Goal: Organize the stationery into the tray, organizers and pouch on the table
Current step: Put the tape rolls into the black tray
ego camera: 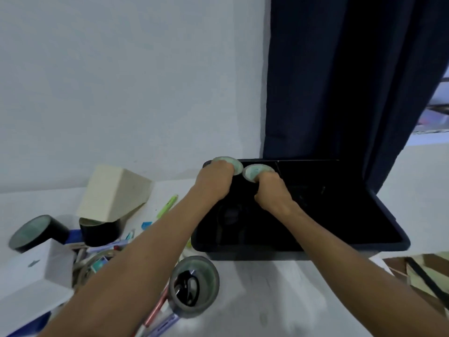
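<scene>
- While both arms reach over the black tray (364, 242), the left hand (215, 180) is curled around one tape roll (232, 162) at the tray's far left corner.
- The right hand (273, 192) is curled around a second tape roll (255, 171), just beside the first.
- Loose stationery lies on the white table (267, 300) to the left: two black tape rolls (36, 233), a grey tape roll (194, 285) and a green pen (167, 206).
- A beige organizer (114, 193) lies tipped near the wall.
</scene>
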Demonstrator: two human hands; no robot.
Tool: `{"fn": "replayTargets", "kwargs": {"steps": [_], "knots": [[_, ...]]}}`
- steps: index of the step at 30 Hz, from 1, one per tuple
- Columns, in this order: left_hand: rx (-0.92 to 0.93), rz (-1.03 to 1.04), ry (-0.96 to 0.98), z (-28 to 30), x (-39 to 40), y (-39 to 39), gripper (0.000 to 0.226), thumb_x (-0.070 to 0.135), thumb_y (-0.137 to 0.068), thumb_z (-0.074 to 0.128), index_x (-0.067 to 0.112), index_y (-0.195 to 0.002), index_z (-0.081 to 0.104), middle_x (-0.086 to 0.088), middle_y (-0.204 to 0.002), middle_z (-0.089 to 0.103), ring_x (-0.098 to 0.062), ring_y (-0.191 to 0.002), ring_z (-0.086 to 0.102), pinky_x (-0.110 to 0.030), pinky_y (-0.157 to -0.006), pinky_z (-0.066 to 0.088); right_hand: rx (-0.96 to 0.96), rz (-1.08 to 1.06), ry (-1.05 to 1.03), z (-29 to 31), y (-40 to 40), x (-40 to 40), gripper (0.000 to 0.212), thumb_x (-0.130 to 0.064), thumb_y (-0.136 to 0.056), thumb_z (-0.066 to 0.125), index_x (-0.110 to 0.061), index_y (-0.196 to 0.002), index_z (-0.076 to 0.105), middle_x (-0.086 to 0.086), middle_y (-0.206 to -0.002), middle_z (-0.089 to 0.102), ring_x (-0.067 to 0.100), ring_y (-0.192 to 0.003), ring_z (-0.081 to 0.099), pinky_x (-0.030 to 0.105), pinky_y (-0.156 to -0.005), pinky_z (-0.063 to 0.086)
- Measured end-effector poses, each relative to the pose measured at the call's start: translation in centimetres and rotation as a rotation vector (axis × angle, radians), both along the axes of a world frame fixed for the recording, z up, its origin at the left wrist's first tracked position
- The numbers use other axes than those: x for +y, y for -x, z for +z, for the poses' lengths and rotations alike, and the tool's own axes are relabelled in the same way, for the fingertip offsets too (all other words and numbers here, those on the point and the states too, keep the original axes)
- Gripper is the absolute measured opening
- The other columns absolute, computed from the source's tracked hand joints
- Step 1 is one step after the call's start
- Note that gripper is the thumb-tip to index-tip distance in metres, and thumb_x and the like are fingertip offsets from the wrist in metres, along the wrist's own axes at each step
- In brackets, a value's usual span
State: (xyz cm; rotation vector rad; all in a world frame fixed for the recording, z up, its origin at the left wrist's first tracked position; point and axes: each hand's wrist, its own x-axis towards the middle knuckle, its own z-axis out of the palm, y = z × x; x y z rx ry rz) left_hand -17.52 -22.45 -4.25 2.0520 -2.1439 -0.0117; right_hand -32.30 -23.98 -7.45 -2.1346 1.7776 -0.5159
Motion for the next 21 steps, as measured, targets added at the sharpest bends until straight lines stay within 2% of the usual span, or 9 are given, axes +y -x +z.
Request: {"fn": "replayTargets", "kwargs": {"steps": [2, 4, 7, 10, 12, 15, 21], "knots": [[0.013, -0.016, -0.045, -0.8, -0.2, 0.2, 0.029, 0.004, -0.088, 0.051, 0.012, -0.113, 0.062, -0.006, -0.11, 0.06, -0.029, -0.101, 0.06, -0.033, -0.079, 0.045, -0.007, -0.015, -0.008, -0.5, 0.2, -0.5, 0.032, 0.0, -0.077, 0.06, 0.0, -0.109, 0.063, 0.019, -0.107, 0.064, 0.033, -0.096, 0.063, 0.037, -0.08, 0.055], [0.02, -0.023, -0.084, -2.1, -0.4, 0.1, 0.028, 0.005, -0.089, 0.05, 0.013, -0.113, 0.062, -0.001, -0.108, 0.059, -0.029, -0.1, 0.061, -0.031, -0.078, 0.046, -0.004, -0.015, -0.05, -1.1, 0.2, -0.7, 0.034, 0.0, -0.079, 0.059, -0.001, -0.113, 0.062, 0.018, -0.11, 0.063, 0.032, -0.098, 0.063, 0.037, -0.082, 0.055], [-0.025, -0.004, -0.112, -4.1, -1.0, -0.4, 0.024, 0.004, -0.088, 0.051, 0.011, -0.109, 0.062, -0.01, -0.11, 0.063, -0.029, -0.099, 0.061, -0.035, -0.082, 0.051, -0.015, -0.006, -0.125, -2.4, 0.1, -0.9, 0.038, 0.0, -0.082, 0.056, -0.001, -0.121, 0.058, 0.019, -0.116, 0.06, 0.033, -0.103, 0.062, 0.038, -0.087, 0.053], [-0.021, -0.004, -0.08, -5.4, -0.9, -0.6, 0.024, 0.004, -0.089, 0.051, 0.012, -0.109, 0.06, -0.011, -0.116, 0.057, -0.029, -0.101, 0.059, -0.036, -0.082, 0.05, 0.025, 0.001, -0.204, -2.9, 0.0, -1.1, 0.033, -0.001, -0.084, 0.057, 0.002, -0.116, 0.055, 0.022, -0.117, 0.058, 0.034, -0.102, 0.061, 0.036, -0.084, 0.053], [-0.127, -0.021, -0.021, -6.1, -0.8, -0.5, 0.022, 0.007, -0.088, 0.054, 0.009, -0.108, 0.062, -0.013, -0.115, 0.052, -0.03, -0.102, 0.055, -0.036, -0.081, 0.046, 0.093, 0.047, -0.241, -3.0, 0.0, -1.2, 0.031, -0.004, -0.084, 0.06, 0.003, -0.114, 0.055, 0.02, -0.122, 0.052, 0.033, -0.102, 0.06, 0.034, -0.081, 0.051], [-0.287, -0.017, 0.086, -6.5, -0.5, -0.4, 0.016, 0.013, -0.086, 0.059, 0.01, -0.101, 0.063, -0.011, -0.109, 0.052, -0.028, -0.1, 0.05, -0.035, -0.08, 0.039, 0.14, 0.128, -0.277, -3.2, 0.0, -1.4, 0.041, -0.008, -0.085, 0.06, 0.002, -0.123, 0.047, 0.019, -0.133, 0.041, 0.032, -0.11, 0.055, 0.034, -0.089, 0.048], [-0.33, -0.024, 0.045, -5.9, -0.2, -0.3, 0.008, 0.012, -0.086, 0.056, 0.017, -0.081, 0.06, -0.006, -0.088, 0.067, -0.026, -0.085, 0.059, -0.033, -0.077, 0.029, 0.193, 0.155, -0.303, -3.8, -0.4, -1.7, 0.067, -0.012, -0.085, 0.061, 0.001, -0.14, 0.027, 0.019, -0.144, 0.027, 0.035, -0.123, 0.046, 0.042, -0.098, 0.045]]}}
